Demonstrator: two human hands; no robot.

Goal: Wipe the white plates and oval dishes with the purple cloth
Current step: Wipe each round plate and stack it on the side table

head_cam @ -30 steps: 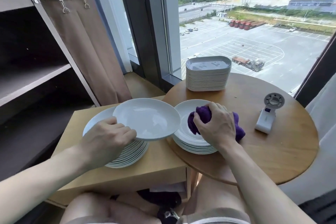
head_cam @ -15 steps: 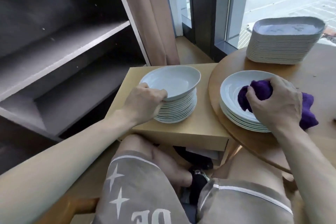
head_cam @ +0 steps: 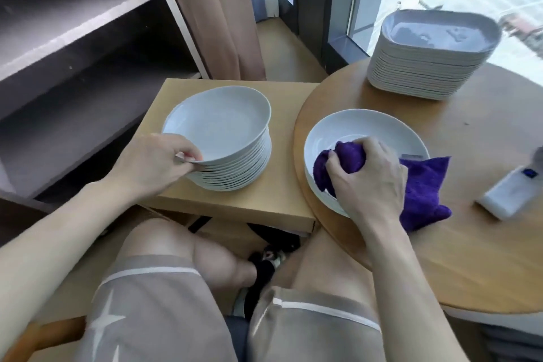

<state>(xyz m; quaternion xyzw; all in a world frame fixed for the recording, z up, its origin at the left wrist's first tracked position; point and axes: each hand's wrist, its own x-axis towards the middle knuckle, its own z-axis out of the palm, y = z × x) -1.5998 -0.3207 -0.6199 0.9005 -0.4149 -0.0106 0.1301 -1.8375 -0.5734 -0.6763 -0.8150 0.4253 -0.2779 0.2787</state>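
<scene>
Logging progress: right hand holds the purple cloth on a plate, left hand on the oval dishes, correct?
No: the head view shows the left hand pinching the top plate of the round stack, not the oval dishes. Right hand holds the purple cloth on its plate.

Round table (head_cam: 470, 244) holds oval dishes (head_cam: 426, 67), plate (head_cam: 352, 126), cloth (head_cam: 426, 185); low table (head_cam: 288, 185), plates (head_cam: 235, 167).

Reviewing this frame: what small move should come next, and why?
Probably the left hand lets go of the top plate at its rim: that plate sits level on its stack, seemingly set down. The right hand grips the purple cloth bunched inside the shallow plate on the round table, so the freed hand could steady it for wiping.
</scene>
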